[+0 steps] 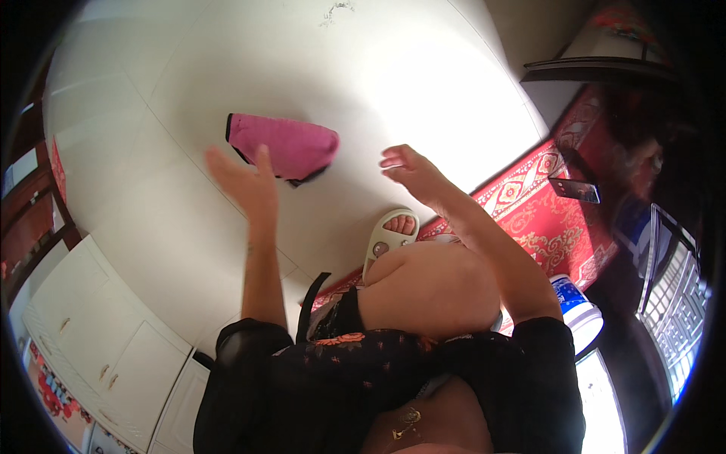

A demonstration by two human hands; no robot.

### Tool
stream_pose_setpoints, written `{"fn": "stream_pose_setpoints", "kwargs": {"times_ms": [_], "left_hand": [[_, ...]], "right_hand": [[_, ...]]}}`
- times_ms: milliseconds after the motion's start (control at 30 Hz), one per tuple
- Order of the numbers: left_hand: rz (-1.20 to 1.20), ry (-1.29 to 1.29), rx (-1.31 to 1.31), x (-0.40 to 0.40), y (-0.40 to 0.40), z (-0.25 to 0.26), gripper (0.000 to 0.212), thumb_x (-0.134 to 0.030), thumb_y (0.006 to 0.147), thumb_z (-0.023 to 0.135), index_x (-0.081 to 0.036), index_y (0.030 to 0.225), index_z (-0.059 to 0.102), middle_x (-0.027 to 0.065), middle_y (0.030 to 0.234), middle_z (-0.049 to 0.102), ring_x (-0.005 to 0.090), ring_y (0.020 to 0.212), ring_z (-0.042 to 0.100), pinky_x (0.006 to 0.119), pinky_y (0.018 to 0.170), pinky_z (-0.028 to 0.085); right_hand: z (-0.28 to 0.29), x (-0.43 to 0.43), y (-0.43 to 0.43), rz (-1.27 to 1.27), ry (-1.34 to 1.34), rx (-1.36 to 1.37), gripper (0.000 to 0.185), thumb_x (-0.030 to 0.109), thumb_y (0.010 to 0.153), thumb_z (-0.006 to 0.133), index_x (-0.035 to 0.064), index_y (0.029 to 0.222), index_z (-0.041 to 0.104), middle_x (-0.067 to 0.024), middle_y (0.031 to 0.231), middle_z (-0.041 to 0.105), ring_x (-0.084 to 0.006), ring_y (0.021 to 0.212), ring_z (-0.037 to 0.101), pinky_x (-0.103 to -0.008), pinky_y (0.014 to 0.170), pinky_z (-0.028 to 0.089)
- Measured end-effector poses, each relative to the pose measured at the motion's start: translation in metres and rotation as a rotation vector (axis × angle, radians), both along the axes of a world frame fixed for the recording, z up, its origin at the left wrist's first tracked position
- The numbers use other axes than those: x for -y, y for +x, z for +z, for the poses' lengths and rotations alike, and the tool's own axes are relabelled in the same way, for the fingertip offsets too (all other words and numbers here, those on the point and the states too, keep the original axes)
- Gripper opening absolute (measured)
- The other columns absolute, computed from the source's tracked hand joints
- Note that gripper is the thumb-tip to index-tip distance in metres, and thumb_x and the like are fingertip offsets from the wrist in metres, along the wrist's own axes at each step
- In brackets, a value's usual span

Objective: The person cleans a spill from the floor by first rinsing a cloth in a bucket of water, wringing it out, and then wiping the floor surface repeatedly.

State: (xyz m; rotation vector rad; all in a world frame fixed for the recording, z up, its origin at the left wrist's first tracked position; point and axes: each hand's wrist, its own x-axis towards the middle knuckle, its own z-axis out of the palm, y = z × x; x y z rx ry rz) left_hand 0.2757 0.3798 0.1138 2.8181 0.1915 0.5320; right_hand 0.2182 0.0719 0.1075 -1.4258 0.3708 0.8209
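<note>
A folded pink cloth with black edging lies on the pale tiled floor in front of me. My left hand is raised at the cloth's near left corner, thumb spread from the fingers and slightly blurred. It holds nothing, and I cannot tell whether it touches the cloth. To the right of the cloth, apart from it, my right hand hovers with bent fingers and an empty grasp.
My slippered foot rests near the edge of a red patterned rug. A phone-like device is on the right, above a blue and white bucket. White cabinets stand at lower left.
</note>
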Motion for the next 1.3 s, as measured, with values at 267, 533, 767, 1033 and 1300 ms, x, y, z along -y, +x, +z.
{"fn": "stream_pose_setpoints", "kwargs": {"times_ms": [267,533,767,1033,1300], "left_hand": [[0.074,0.074,-0.246,0.017,0.063,-0.165,0.119,-0.077,0.080,0.057,0.007,0.152,0.014,0.0320,0.159,0.010,0.0462,0.148,0.006,0.059,0.118,0.006],[-0.126,-0.191,-0.277,0.014,0.308,-0.168,0.097,-0.070,0.083,0.058,-0.009,0.153,0.030,0.0177,0.161,0.022,0.0354,0.150,0.013,0.057,0.119,0.006],[-0.378,-0.107,-0.167,0.095,0.444,-0.198,0.064,-0.056,0.093,0.052,-0.019,0.145,0.044,0.0051,0.156,0.038,0.0287,0.148,0.024,0.050,0.119,0.016],[-0.949,-0.335,-0.261,0.175,0.409,-0.180,0.031,-0.031,0.102,0.046,-0.023,0.125,0.065,-0.0073,0.142,0.055,0.0187,0.142,0.038,0.044,0.119,0.020],[-0.993,-0.369,-0.302,0.153,0.259,-0.158,0.027,-0.015,0.099,0.051,-0.013,0.121,0.066,0.0036,0.138,0.058,0.0237,0.144,0.035,0.051,0.118,0.018]], "right_hand": [[-0.065,0.106,-0.084,-0.134,-0.642,0.005,0.032,0.011,0.092,0.055,0.0001,0.122,0.056,-0.0196,0.116,0.066,-0.0316,0.109,0.065,-0.0394,0.094,0.050],[-0.083,0.147,-0.099,0.000,-0.996,0.090,0.017,0.005,0.082,0.064,0.0022,0.098,0.057,-0.0173,0.109,0.057,-0.0338,0.105,0.058,-0.0448,0.092,0.047],[-0.097,0.167,-0.086,0.098,-0.918,0.001,0.018,0.003,0.076,0.065,0.0058,0.094,0.061,-0.0124,0.105,0.058,-0.0335,0.102,0.058,-0.0438,0.090,0.048],[-0.087,0.166,-0.079,0.073,-0.902,-0.032,0.021,0.002,0.075,0.065,0.0078,0.095,0.061,-0.0090,0.102,0.057,-0.0301,0.098,0.059,-0.0411,0.086,0.049],[-0.089,0.166,-0.085,0.073,-0.942,0.018,0.015,0.003,0.075,0.065,0.0069,0.088,0.060,-0.0129,0.104,0.058,-0.0346,0.100,0.060,-0.0443,0.088,0.050]]}}
